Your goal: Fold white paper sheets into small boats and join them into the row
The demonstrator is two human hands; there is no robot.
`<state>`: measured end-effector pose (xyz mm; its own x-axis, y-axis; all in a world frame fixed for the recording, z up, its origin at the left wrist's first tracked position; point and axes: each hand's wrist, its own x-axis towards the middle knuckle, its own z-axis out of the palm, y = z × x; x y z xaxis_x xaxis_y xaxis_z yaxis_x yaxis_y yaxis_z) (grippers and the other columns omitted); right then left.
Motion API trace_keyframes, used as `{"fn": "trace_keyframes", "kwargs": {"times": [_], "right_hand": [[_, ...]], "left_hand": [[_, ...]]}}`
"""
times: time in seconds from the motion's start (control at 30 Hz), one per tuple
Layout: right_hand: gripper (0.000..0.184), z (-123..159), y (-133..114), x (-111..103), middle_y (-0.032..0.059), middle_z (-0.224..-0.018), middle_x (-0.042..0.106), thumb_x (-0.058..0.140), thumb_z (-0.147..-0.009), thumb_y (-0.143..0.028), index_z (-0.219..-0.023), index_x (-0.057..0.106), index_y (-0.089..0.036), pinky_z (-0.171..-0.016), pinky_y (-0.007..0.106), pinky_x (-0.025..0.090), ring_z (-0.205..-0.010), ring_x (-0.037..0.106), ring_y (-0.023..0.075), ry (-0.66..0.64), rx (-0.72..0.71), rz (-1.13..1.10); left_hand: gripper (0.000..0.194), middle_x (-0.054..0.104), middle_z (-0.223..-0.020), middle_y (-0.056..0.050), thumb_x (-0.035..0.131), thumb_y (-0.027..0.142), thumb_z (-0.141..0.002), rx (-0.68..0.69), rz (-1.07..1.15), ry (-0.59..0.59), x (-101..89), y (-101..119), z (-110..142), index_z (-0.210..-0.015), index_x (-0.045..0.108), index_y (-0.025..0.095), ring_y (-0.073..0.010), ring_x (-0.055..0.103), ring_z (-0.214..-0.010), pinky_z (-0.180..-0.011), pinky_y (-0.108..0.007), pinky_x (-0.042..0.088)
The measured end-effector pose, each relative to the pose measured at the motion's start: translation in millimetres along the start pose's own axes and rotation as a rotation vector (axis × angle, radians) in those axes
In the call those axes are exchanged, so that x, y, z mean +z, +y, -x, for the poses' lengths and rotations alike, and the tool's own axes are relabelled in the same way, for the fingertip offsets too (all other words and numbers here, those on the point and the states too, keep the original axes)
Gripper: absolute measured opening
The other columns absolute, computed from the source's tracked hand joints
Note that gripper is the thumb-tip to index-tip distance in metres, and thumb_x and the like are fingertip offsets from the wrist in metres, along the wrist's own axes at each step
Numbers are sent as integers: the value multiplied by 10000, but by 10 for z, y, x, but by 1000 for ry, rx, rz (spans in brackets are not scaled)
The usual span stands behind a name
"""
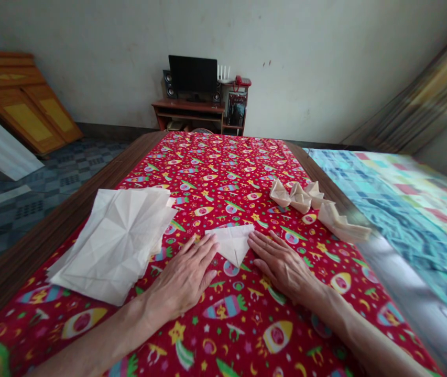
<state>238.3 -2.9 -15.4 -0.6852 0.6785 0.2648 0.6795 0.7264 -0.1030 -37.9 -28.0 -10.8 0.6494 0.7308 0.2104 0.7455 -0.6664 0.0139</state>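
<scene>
- A pale wall (305,52) backs the room, with a monitor (194,76) on a small desk (189,106) before it; a wooden cabinet (30,107) stands at the left.
- A red patterned cloth (192,175) covers most of the table, leaving dark wooden edge (85,201) bare at the left.
- The folded paper (234,242) lies on the cloth between the two hands, its point toward the person and a straight band along the far edge.
- The left hand (192,272) rests palm down, fingers extended and slightly parted, tips at the paper's left corner; nothing is gripped.
- The right hand (280,264) lies likewise at the right corner, fingers straight, pressing rather than pinching, it seems.
- To crease well, keep even pressure at both corners and the band level; the soft cloth may give, so firm strokes would help.
- Creased sheets (109,246) are stacked at left; folded pieces (300,199) sit at right.
</scene>
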Motion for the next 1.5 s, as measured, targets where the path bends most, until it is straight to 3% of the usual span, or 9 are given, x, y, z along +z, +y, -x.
{"fn": "trace_keyframes", "kwargs": {"times": [0.3, 0.57, 0.77, 0.9, 1.0, 1.1, 1.27, 1.4, 1.5], "right_hand": [[400, -35, -42, 24, 93, -1348, 519, 395, -966, -271, -1333, 490, -146, -1080, 468, 366, -1282, 445, 227, 37, 42, 43], [386, -42, -48, 26, 90, -1339, 532, 391, -961, -247, -1324, 499, -171, -1050, 468, 395, -1255, 478, 228, 62, 55, 13], [332, -51, -54, 15, 92, -1260, 604, 409, -959, -237, -1238, 571, -157, -1031, 430, 402, -1203, 524, 219, 136, 73, -47], [247, -139, -59, -5, 68, -1106, 681, 432, -957, -250, -1030, 658, -181, -900, 380, 465, -1062, 593, 215, 188, 103, -73], [216, -253, -43, 2, 52, -917, 695, 485, -936, -276, -826, 648, -188, -769, 344, 469, -892, 612, 205, 202, 151, -63], [201, -350, -9, 31, 45, -789, 638, 550, -900, -312, -745, 597, -193, -701, 322, 448, -777, 577, 194, 210, 210, -50], [183, -393, 63, 104, 57, -864, 585, 587, -863, -374, -948, 588, -212, -730, 339, 465, -817, 545, 209, 255, 284, -111], [530, -377, 118, 165, 119, -1131, 557, 592, -850, -385, -1321, 427, -205, -855, 426, 470, -1015, 520, 266, 280, 268, -118], [667, -369, 152, 201, 134, -1189, 540, 608, -834, -391, -1412, 325, -214, -884, 464, 463, -1065, 513, 289, 276, 259, -128]], "left_hand": [[416, 452, -1419, -86, 353, 297, -967, 39, 93, 22, -37, 55, -162, -1337, 449, 133, -214, 352, -1351, -1157, -493, 161], [414, 434, -1433, -83, 388, 289, -958, 117, 187, 47, 58, 153, -373, -1349, 430, 162, -215, 368, -1342, -1131, -468, 241], [284, 651, -1184, -54, 392, 245, -963, 128, 250, 136, -18, 36, -331, -1142, 603, 179, -185, 546, -1167, -1095, -436, 293], [219, 685, -925, -25, 447, 250, -943, 12, 259, 216, -8, -251, -425, -937, 659, 197, -170, 617, -912, -925, -359, 455], [262, 617, -1055, -84, 469, 319, -929, -182, 180, 291, 56, -405, -455, -1094, 599, 161, -220, 575, -1021, -899, -360, 480], [332, 575, -1070, -106, 415, 398, -943, -241, 126, 282, 111, -415, -433, -1099, 563, 145, -239, 557, -1039, -914, -396, 468], [319, 554, -938, -89, 455, 457, -914, -254, 131, 192, 123, -312, -443, -923, 542, 150, -237, 558, -913, -824, -390, 480], [309, 571, -882, -76, 608, 459, -820, -243, 137, 117, 103, -296, -523, -848, 534, 160, -237, 568, -859, -772, -363, 476], [282, 598, -828, -49, 685, 417, -758, -233, 196, 37, 51, -297, -581, -787, 552, 171, -225, 585, -832, -746, -324, 460]]}}
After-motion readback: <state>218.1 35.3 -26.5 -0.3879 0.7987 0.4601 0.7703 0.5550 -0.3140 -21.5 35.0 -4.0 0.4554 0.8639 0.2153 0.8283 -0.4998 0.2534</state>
